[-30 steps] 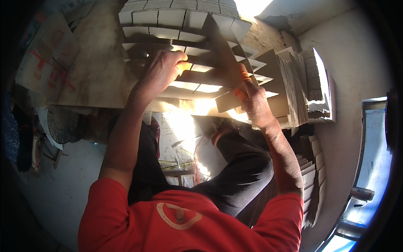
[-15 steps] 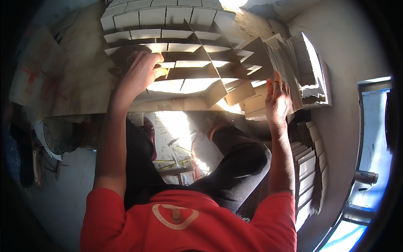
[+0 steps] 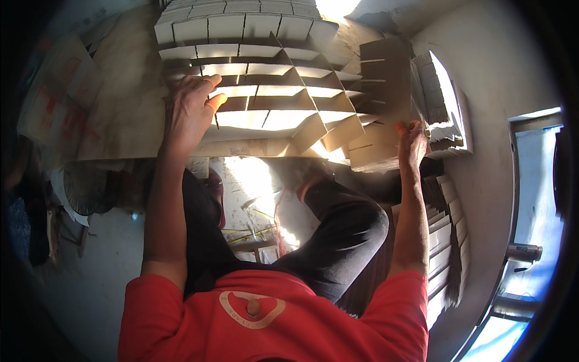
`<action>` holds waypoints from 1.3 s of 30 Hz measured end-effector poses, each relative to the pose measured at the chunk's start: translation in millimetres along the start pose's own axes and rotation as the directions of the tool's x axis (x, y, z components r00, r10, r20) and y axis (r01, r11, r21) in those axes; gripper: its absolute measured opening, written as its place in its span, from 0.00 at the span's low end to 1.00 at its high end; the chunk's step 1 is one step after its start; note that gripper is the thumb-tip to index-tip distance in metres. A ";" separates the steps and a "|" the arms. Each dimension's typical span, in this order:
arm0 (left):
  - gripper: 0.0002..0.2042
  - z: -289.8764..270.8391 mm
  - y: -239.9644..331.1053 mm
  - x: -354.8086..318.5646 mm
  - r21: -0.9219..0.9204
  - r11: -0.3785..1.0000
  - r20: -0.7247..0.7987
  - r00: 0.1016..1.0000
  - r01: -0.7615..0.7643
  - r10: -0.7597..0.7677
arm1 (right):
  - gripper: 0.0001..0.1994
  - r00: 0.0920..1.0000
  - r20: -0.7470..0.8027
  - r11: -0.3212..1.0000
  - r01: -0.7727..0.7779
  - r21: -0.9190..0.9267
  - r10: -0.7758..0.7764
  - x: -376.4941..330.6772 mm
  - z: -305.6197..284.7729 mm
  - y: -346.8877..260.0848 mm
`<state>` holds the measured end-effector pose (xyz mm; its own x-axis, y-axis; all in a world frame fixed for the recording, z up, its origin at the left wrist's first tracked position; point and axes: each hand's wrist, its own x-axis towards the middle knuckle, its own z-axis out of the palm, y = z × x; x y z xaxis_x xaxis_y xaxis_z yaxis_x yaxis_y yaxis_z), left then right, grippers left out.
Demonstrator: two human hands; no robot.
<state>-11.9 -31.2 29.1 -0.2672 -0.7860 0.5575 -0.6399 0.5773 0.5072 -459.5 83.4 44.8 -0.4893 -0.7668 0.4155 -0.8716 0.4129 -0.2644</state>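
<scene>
A partly assembled cardboard divider grid [image 3: 274, 107] stands on the table in front of me, its long strips crossed by short slotted strips on the right. My left hand [image 3: 194, 104] grips the left ends of the long strips, thumb and forefinger bent around them; some fingertips are hidden. At the right, my right hand [image 3: 415, 143] pinches the lower edge of a brown slotted cardboard strip [image 3: 386, 78]. That strip stands upright beside the grid's right end, its slots facing the grid.
Behind the grid, stacked pale cardboard pieces [image 3: 226, 27] fill the table's back. More stacks stand at the right, a bundle [image 3: 435, 90] by the wall and slotted pieces [image 3: 443, 241] below. A flat carton [image 3: 57, 102] leans at left; my legs are under the table edge.
My right hand has moved right and slightly toward me, taking a slotted strip from the stack and standing it up. The left hand and grid have shifted slightly.
</scene>
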 end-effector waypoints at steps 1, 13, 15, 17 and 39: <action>0.16 -3.5 1.0 -3.9 -0.001 1.000 -0.039 0.999 -0.008 0.008 | 0.14 0.998 -0.041 0.999 -0.053 0.002 0.053 -1.1 -12.7 -15.4; 0.10 14.8 -7.0 -29.1 -0.092 0.990 0.160 0.980 -0.102 0.116 | 0.25 0.952 -0.047 0.785 0.277 0.554 -0.302 -26.4 -81.6 -192.0; 0.10 17.9 -11.9 -29.5 -0.092 0.988 0.168 0.976 -0.121 0.136 | 0.25 0.945 0.026 0.781 0.255 0.570 -0.327 -26.6 -69.1 -200.0; 0.09 13.5 -3.1 -26.0 -0.127 0.985 0.142 0.981 -0.118 0.135 | 0.25 0.935 0.032 0.746 0.262 0.612 -0.354 -27.3 -61.3 -209.8; 0.02 19.8 -8.5 -25.2 -0.175 0.976 0.053 0.988 -0.133 0.144 | 0.22 0.884 0.241 0.782 0.193 0.592 -0.401 -21.5 -46.0 -236.2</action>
<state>-14.0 -20.8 -2.2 -0.3941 -0.7052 0.5894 -0.4630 0.7063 0.5355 -244.5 25.0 138.3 -0.0754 -0.9618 0.2633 -0.7578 -0.1163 -0.6420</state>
